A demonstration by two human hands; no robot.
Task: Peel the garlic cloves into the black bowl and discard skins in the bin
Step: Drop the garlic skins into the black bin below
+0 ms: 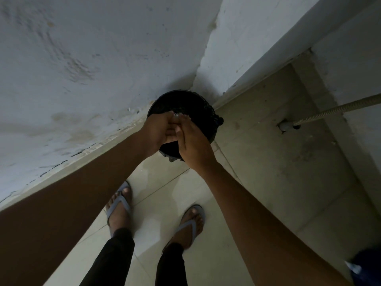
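A round black bin (198,108) lined with a black bag stands on the floor in the corner of two walls. Both my hands are held together right above its opening. My left hand (158,133) is cupped, with its fingers curled around a few pale scraps of garlic skin (177,115) that show at the fingertips. My right hand (193,145) lies flat against the left palm, fingers stretched out. The black bowl and the garlic cloves are not in view.
A stained white wall (82,79) runs along the left. A corrugated hose (340,109) comes from a pipe stub (288,126) low on the right wall. My sandalled feet (119,205) stand on pale floor tiles (165,193) just before the bin.
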